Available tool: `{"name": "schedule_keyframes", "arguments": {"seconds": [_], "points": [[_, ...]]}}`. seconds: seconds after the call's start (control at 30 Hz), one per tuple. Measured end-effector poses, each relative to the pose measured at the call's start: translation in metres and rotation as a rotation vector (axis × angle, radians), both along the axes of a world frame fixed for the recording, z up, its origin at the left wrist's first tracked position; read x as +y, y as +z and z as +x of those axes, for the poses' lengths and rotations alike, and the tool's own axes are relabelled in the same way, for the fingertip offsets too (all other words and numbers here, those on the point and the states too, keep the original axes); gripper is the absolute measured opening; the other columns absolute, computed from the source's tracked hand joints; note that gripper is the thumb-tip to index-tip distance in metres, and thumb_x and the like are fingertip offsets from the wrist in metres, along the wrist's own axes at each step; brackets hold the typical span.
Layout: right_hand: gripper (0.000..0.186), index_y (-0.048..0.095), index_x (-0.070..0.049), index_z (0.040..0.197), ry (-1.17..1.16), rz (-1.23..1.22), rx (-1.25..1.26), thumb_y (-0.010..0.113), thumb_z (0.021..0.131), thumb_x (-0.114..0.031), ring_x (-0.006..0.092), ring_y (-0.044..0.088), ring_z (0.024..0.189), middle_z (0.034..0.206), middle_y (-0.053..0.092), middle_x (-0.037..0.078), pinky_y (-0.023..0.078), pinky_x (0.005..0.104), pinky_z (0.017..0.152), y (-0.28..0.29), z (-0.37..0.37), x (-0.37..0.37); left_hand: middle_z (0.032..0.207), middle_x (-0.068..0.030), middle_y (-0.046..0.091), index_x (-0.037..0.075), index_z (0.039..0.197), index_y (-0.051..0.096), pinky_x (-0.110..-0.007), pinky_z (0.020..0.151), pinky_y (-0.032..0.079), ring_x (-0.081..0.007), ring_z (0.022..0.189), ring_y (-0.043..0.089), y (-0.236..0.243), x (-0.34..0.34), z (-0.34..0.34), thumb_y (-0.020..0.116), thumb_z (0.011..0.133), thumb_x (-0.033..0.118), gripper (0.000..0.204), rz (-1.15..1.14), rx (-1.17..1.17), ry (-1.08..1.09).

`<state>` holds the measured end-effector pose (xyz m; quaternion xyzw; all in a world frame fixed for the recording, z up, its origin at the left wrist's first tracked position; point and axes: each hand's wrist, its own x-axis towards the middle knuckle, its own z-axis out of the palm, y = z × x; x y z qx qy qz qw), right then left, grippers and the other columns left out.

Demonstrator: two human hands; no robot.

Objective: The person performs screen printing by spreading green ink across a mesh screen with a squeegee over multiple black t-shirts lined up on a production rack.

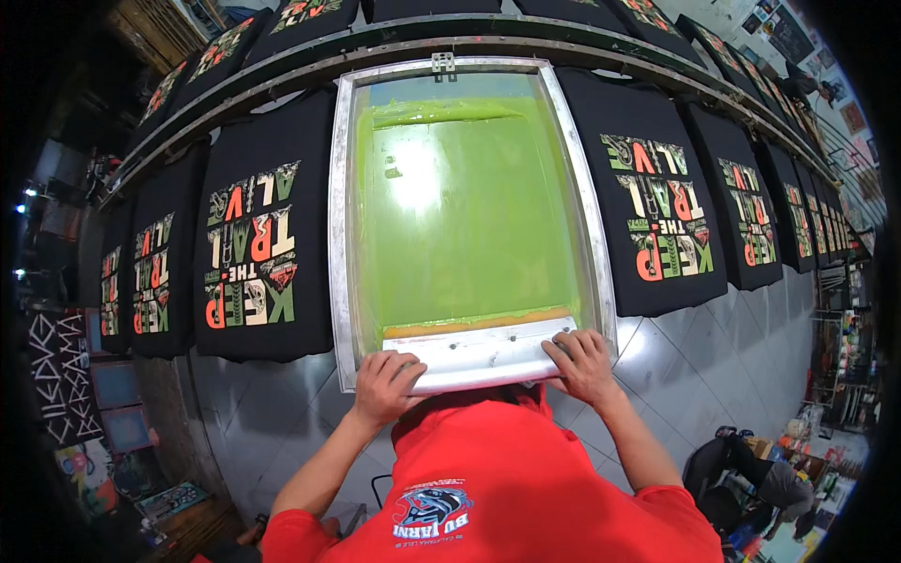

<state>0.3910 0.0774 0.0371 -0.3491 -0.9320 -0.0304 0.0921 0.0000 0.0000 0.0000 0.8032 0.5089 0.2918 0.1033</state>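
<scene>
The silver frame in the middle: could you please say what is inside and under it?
Inside the silver frame, green ink spreads across the surface; at the near end, the left hand and right hand hold a metal bar. What lies underneath is hidden.

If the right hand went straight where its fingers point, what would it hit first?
The right hand would first meet the silver squeegee it touches; beyond, probably the green-coated screen, though depth is unclear.

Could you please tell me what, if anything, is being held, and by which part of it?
A metal-backed squeegee is held by both ends: the left grip has its left end, the right grip its right end.
</scene>
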Motion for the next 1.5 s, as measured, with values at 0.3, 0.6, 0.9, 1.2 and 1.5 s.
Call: {"name": "schedule_keyframes", "arguments": {"seconds": [0.3, 0.6, 0.9, 1.2, 1.5], "points": [[0.045, 0.064, -0.003, 0.119, -0.684, -0.115, 0.387, 0.07, 0.094, -0.041, 0.0373, 0.06, 0.11, 0.115, 0.064, 0.018, 0.046, 0.0486, 0.096, 0.02, 0.022, -0.017, 0.114, -0.0173, 0.069, 0.001, 0.112, 0.071, -0.044, 0.095, 0.048, -0.0343, 0.105, 0.063, 0.019, -0.043, -0.011, 0.075, 0.092, 0.042, 0.045, -0.214, -0.323, 0.872], [0.07, 0.061, 0.007, 0.125, -1.191, -0.779, 0.469, 0.049, 0.103, -0.059, 0.0488, 0.063, 0.117, 0.12, 0.066, 0.035, 0.047, 0.0498, 0.1, 0.015, 0.04, 0.032, 0.101, -0.0303, 0.072, -0.013, 0.111, 0.068, -0.045, 0.09, 0.05, -0.038, 0.096, 0.068, -0.008, -0.013, -0.03, 0.052, 0.103, 0.06, 0.076, -0.739, -0.553, 1.11], [0.069, 0.063, 0.01, 0.129, -1.078, -0.74, 0.792, 0.046, 0.107, -0.053, 0.04, 0.064, 0.12, 0.125, 0.067, 0.03, 0.045, 0.043, 0.105, 0.032, 0.025, 0.106, 0.092, -0.0231, 0.072, -0.014, 0.105, 0.07, -0.04, 0.084, 0.051, -0.0281, 0.087, 0.067, 0.029, 0.049, -0.051, 0.058, 0.1, 0.058, 0.073, -0.732, -0.662, 1.046], [0.06, 0.056, 0.004, 0.125, -1.151, -0.605, 0.99, 0.061, 0.102, -0.05, 0.0259, 0.067, 0.102, 0.11, 0.071, 0.023, 0.05, 0.0373, 0.092, 0.013, -0.007, 0.072, 0.094, -0.0189, 0.075, -0.01, 0.107, 0.073, -0.038, 0.084, 0.052, -0.025, 0.089, 0.068, 0.015, 0.004, -0.062, 0.064, 0.099, 0.052, 0.064, -0.563, -0.692, 1.17], [0.054, 0.053, 0.001, 0.13, -1.032, -0.628, 1.0, 0.063, 0.103, -0.045, 0.0154, 0.061, 0.079, 0.091, 0.073, 0.013, 0.048, 0.0314, 0.073, -0.009, -0.2, 0.015, 0.079, -0.0098, 0.067, -0.01, 0.099, 0.071, -0.034, 0.074, 0.048, -0.0145, 0.075, 0.054, 0.002, -0.072, -0.246, 0.062, 0.103, 0.045, 0.056, -0.499, -0.719, 1.205]]}}
